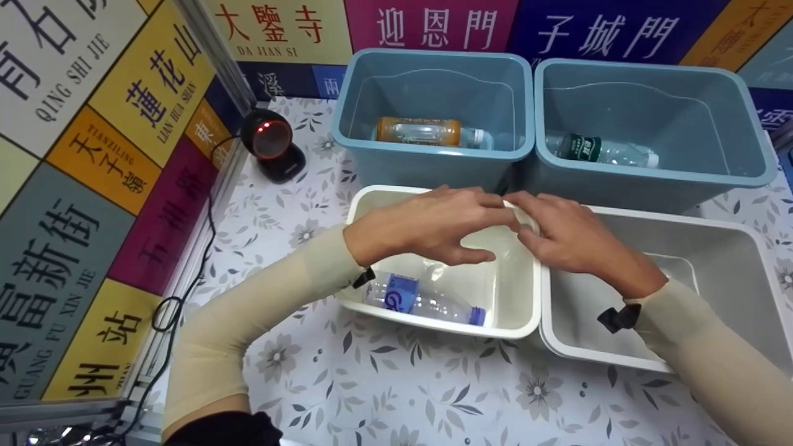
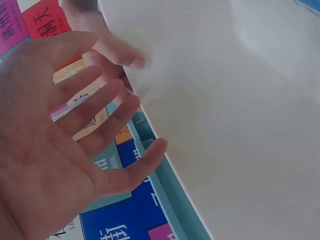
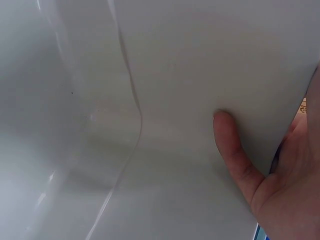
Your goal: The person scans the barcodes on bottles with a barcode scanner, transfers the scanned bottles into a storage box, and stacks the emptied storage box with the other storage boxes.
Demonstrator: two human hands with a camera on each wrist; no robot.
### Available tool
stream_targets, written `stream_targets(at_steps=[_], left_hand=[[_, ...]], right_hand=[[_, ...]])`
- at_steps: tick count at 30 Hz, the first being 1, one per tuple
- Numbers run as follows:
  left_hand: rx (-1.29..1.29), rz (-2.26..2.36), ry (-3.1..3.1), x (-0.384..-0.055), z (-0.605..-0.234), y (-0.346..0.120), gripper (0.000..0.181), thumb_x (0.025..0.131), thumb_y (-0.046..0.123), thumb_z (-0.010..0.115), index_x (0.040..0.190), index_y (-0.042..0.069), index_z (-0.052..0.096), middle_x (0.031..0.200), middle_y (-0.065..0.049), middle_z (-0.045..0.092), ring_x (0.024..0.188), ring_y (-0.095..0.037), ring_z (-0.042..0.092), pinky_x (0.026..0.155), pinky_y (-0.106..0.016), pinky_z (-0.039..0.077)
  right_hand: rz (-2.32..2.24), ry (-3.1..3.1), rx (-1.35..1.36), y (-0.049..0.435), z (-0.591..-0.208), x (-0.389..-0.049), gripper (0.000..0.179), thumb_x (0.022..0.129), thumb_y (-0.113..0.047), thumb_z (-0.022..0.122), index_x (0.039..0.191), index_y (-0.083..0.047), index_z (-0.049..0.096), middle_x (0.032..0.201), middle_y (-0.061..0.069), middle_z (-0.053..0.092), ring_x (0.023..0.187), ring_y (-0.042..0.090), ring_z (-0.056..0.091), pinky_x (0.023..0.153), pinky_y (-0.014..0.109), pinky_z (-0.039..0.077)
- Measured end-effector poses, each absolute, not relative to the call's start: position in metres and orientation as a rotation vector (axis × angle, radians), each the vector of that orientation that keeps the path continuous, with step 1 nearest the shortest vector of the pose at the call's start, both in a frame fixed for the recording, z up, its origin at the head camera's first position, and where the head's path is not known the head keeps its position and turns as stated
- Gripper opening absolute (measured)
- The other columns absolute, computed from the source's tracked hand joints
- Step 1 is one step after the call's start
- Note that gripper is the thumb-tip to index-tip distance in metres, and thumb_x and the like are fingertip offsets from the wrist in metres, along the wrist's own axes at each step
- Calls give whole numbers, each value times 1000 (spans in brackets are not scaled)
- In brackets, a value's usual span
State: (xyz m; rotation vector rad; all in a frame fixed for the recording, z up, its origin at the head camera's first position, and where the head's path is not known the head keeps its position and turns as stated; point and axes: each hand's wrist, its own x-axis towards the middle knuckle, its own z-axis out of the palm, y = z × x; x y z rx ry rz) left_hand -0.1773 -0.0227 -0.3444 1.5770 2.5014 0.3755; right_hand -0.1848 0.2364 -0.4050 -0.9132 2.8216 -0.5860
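My left hand (image 1: pixel 443 223) hangs palm down over the smaller white bin (image 1: pixel 433 328), fingers loosely bent and holding nothing. In the left wrist view, its palm and spread fingers show bare. Beneath it a clear plastic bottle (image 1: pixel 433 303) with a blue label and blue cap lies on the bin's floor. My right hand (image 1: pixel 567 235) is beside the left, over the adjoining sides of the two white bins, its fingertips close to the left's. In the right wrist view, the thumb (image 3: pixel 235 155) stands against the pale bin wall; nothing is seen in that hand.
Two blue bins (image 1: pixel 433 167) stand behind, one with an orange-labelled bottle (image 1: pixel 421 131), the other with a green-labelled bottle (image 1: pixel 604 150). A larger white bin (image 1: pixel 619 358) stands at right. A black scanner (image 1: pixel 271 145) with red light stands at left, its cable along the panel wall.
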Motion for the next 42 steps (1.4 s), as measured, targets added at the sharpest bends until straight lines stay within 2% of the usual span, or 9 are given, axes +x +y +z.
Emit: stream_targets(at_steps=[13, 21, 25, 29, 36, 42], left_hand=[[1638, 308, 2387, -174, -355, -33, 53, 93, 40, 67, 140, 19, 56, 132, -2, 63, 118, -15, 61, 97, -33, 53], [1465, 190, 2338, -165, -354, -38, 60, 90, 43, 70, 145, 28, 50, 136, -2, 61, 111, -14, 62, 83, -37, 59], [1445, 135, 2300, -161, -354, -38, 63, 89, 43, 72, 146, 27, 49, 134, -2, 61, 107, -14, 62, 78, -39, 60], [1430, 80, 2263, -158, -356, -35, 66, 88, 43, 73, 147, 27, 48, 136, -2, 61, 110, -15, 61, 81, -41, 60], [1436, -15, 2177, -156, -365, -26, 71, 86, 41, 77, 148, 23, 47, 136, -4, 61, 116, -18, 60, 96, -39, 55], [1378, -100, 2135, -154, -369, -23, 78, 83, 44, 78, 150, 25, 43, 139, -5, 58, 120, -17, 57, 99, -39, 53]], right_hand=[[-617, 2822, -949, 236, -405, -186, 48, 95, -22, 55, 142, -28, 52, 117, 2, 68, 98, 22, 63, 79, 48, 51], [-614, 2834, -948, 236, -405, -186, 48, 94, -20, 55, 141, -29, 52, 108, -1, 68, 94, 21, 62, 76, 45, 49], [-614, 2823, -930, 237, -405, -186, 48, 94, -21, 54, 142, -29, 52, 110, 0, 67, 96, 21, 61, 78, 46, 49], [-613, 2815, -915, 236, -406, -185, 48, 95, -22, 53, 143, -28, 51, 112, 0, 67, 96, 21, 61, 79, 47, 50], [-616, 2820, -928, 237, -406, -186, 48, 94, -22, 55, 142, -28, 52, 109, -1, 67, 94, 20, 61, 77, 46, 49], [-630, 2820, -939, 237, -405, -186, 49, 94, -21, 54, 141, -30, 52, 108, -2, 67, 94, 19, 61, 77, 44, 48]])
